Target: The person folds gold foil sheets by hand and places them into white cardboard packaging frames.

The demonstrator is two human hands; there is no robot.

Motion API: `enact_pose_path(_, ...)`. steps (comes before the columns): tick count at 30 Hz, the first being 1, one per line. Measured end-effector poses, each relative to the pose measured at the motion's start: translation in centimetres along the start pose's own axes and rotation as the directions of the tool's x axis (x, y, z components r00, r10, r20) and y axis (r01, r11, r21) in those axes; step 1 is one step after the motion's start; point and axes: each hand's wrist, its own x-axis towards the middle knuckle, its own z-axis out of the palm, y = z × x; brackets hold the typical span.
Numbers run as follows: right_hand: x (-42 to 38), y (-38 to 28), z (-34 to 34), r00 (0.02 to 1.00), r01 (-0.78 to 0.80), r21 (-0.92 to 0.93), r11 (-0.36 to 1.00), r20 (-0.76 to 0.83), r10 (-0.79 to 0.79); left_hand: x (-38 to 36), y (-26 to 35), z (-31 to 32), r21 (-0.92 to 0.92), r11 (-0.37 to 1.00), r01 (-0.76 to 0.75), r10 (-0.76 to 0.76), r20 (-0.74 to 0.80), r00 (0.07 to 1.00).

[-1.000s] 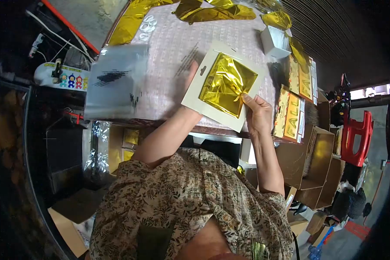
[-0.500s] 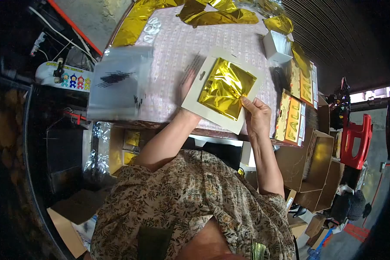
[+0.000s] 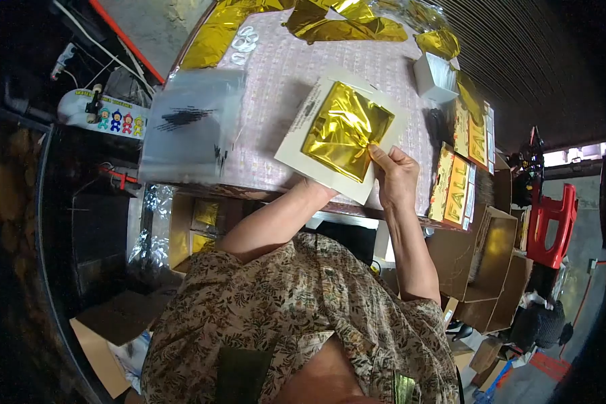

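Note:
A square of folded gold foil (image 3: 347, 131) lies on a pale backing card (image 3: 295, 145), held tilted above the table. My right hand (image 3: 398, 178) is closed at the lower right, thumb and finger pinching the gathered edge of the foil. My left hand (image 3: 322, 190) reaches in beneath the card; only its wrist shows, and its fingers are hidden behind the card. To the left lies a stack of clear plastic bags (image 3: 182, 145) with dark printing.
Gold foil pieces (image 3: 347, 28) lie along the table's far edge, near several white rings (image 3: 246, 42). A white box of cards (image 3: 436, 77) stands at the right, beside boxes marked FALL (image 3: 452, 185). Cardboard boxes (image 3: 488, 256) and a red stool (image 3: 552, 225) are farther right.
The card and foil have shifted slightly left and upward. My left hand has slid right, farther beneath the card, and its fingers no longer show at the card's left edge.

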Motion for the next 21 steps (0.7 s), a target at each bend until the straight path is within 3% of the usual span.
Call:
enact_pose_path(1,-0.2,-0.3,0.6,1.000,0.008,0.002,1.000,-0.009,-0.008,-0.1,-0.5,-0.8,0.151,0.988,-0.034,0.039,-0.030,0.999)
enact_pose_path(2,-0.2,-0.5,0.9,1.000,0.015,0.005,1.000,-0.018,-0.015,-0.1,-0.2,-0.5,-0.044,0.997,0.068,-0.067,0.033,0.997)
enact_pose_path(5,-0.3,-0.9,1.5,1.000,0.000,0.046,0.999,-0.030,0.002,-0.5,-0.4,-0.2,-0.169,0.981,0.098,-0.103,-0.022,0.994)
enact_pose_path(7,0.0,-0.5,1.3,0.999,-0.007,0.084,0.996,-0.041,0.010,-0.3,-0.5,-0.5,-0.115,0.988,0.099,-0.117,-0.160,0.980)
enact_pose_path(11,0.1,0.2,1.2,0.998,-0.054,0.191,0.980,-0.014,0.058,-0.4,-0.7,0.3,-0.101,0.992,0.075,-0.091,-0.164,0.982)
enact_pose_path(12,-0.2,-0.2,1.6,0.995,-0.086,0.249,0.965,-0.030,0.097,-0.3,-0.9,-0.3,-0.061,0.997,0.046,-0.052,-0.108,0.993)
enact_pose_path(13,-0.3,-0.6,1.5,0.992,-0.115,0.194,0.974,-0.028,0.123,-0.3,-1.0,-0.9,-0.024,1.000,0.015,-0.016,-0.051,0.999)
enact_pose_path(17,-0.4,0.0,1.5,0.992,-0.124,0.229,0.965,0.047,0.116,-0.3,-1.6,-1.9,0.177,0.983,0.051,-0.042,-0.055,0.998)
enact_pose_path(19,0.2,0.7,0.8,0.989,-0.139,0.218,0.966,0.079,0.124,-0.6,-2.3,-1.7,0.015,0.999,0.036,-0.031,-0.250,0.968)
enact_pose_path(21,0.3,0.6,0.5,0.984,-0.158,0.204,0.966,0.117,0.136,-1.1,-1.5,-0.8,-0.029,0.998,0.049,-0.054,-0.205,0.977)
